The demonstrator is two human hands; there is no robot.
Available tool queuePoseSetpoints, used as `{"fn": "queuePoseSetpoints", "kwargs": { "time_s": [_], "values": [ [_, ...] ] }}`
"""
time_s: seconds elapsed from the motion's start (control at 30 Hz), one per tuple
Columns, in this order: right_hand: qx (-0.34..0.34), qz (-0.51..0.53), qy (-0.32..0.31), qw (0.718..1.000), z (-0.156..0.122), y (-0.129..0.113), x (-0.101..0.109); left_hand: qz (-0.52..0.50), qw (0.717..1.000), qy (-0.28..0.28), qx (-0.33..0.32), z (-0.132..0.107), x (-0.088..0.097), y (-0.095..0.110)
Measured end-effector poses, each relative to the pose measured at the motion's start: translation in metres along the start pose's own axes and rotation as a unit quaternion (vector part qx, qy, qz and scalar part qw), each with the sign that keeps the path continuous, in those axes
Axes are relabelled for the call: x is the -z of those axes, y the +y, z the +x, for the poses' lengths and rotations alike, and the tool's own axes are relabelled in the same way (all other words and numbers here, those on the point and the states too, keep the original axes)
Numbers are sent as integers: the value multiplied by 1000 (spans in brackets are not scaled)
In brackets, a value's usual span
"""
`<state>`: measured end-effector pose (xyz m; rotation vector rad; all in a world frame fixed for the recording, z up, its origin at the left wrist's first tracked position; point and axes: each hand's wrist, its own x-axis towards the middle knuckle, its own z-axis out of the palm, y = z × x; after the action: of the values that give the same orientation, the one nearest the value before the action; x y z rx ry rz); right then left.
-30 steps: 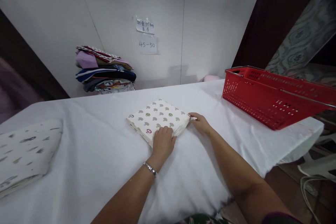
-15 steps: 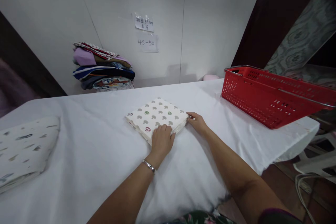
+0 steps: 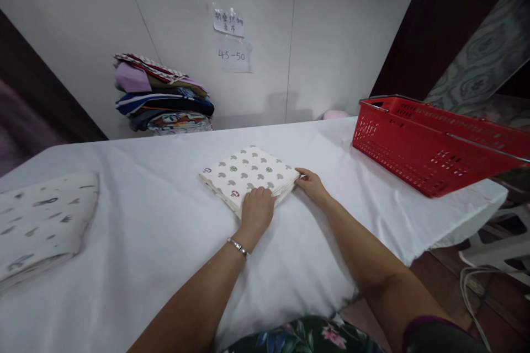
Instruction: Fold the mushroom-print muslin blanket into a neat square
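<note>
A square of folded white cloth (image 3: 252, 171) printed with grey, green and red mushrooms lies flat in the middle of the table, one corner toward me. My left hand (image 3: 257, 210) is closed over its near corner, fingers together on top and thumb by the layered right edge. At the right corner, my right hand (image 3: 311, 185) pinches the layers between thumb and fingers. A bracelet (image 3: 238, 247) circles my left wrist. Part of the cloth's near corner is hidden under the left hand.
A white tablecloth (image 3: 153, 220) covers the table. At left lies another folded printed cloth (image 3: 49, 220). A stack of folded fabrics (image 3: 163, 96) stands at the back left by the wall. On the right sits a red plastic basket (image 3: 409, 149) with metal handles. Paper signs (image 3: 232, 55) hang on the wall.
The camera view has tilted down slightly, so most things sit a little higher in the picture. Both hands keep their places on the folded cloth, which looks unchanged.
</note>
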<state>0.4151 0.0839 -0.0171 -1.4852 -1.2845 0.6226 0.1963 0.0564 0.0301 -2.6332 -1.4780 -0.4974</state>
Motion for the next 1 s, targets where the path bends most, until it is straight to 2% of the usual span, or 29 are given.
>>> {"fn": "queuePoseSetpoints", "kwargs": {
  "time_s": [0.1, 0.23, 0.3, 0.4, 0.47, 0.73, 1.0],
  "values": [
    [-22, -14, 5, 1000, 0, -5, 3, -2, 1000, 2, 5, 0, 0, 0],
    [53, -143, 48, 987, -2, -22, 18, -5, 1000, -3, 9, 0, 0, 0],
    [103, -164, -9, 981, -7, -33, 22, -6, 1000, -2, 9, 0, 0, 0],
    [176, -162, -141, 961, -16, -48, 19, -8, 1000, 8, 6, 0, -2, -1],
    [212, -191, -178, 942, -21, -53, 13, -11, 1000, 12, 7, 0, -3, -1],
    [264, -262, -161, 914, -26, -53, 7, -24, 1000, 13, 13, 1, -4, -2],
    [285, -303, -157, 896, -32, -54, -2, -28, 999, 10, 13, 0, -3, -2]
  ]
}}
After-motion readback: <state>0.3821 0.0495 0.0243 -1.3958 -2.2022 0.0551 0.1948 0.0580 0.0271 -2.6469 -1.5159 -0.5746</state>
